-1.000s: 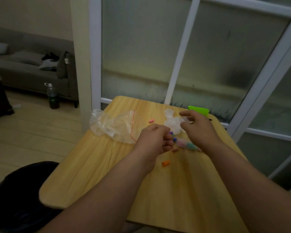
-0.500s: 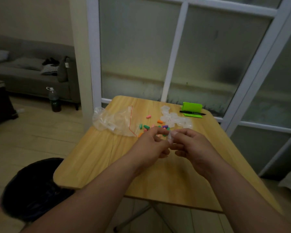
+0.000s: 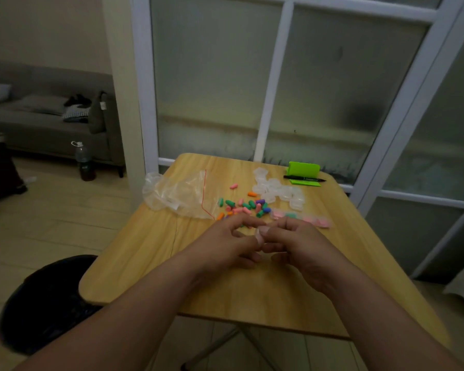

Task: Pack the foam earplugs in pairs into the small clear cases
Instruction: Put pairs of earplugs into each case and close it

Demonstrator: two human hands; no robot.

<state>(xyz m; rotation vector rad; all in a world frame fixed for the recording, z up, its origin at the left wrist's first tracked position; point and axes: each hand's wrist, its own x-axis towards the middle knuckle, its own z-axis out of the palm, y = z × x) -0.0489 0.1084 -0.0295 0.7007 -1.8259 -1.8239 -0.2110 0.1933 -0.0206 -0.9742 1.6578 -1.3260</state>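
My left hand (image 3: 229, 243) and my right hand (image 3: 296, 245) meet over the middle of the wooden table (image 3: 252, 287), both pinching one small clear case (image 3: 259, 234) between their fingertips. What is inside that case is hidden by my fingers. Just beyond my hands lies a loose pile of foam earplugs (image 3: 248, 205) in green, pink, orange and purple. Several empty clear cases (image 3: 277, 191) are heaped behind the pile. A row of filled cases (image 3: 303, 218) with pink and green plugs lies to the right of the pile.
A crumpled clear zip bag (image 3: 177, 192) lies at the table's back left. A green holder (image 3: 304, 171) with a black pen (image 3: 304, 179) sits at the back right. A frosted glass partition stands behind the table. A black chair (image 3: 46, 303) is at the lower left.
My right hand came back from the heap of empty cases with one case and joined my left hand nearer to me. The camera tilted, so the plug pile came into view.
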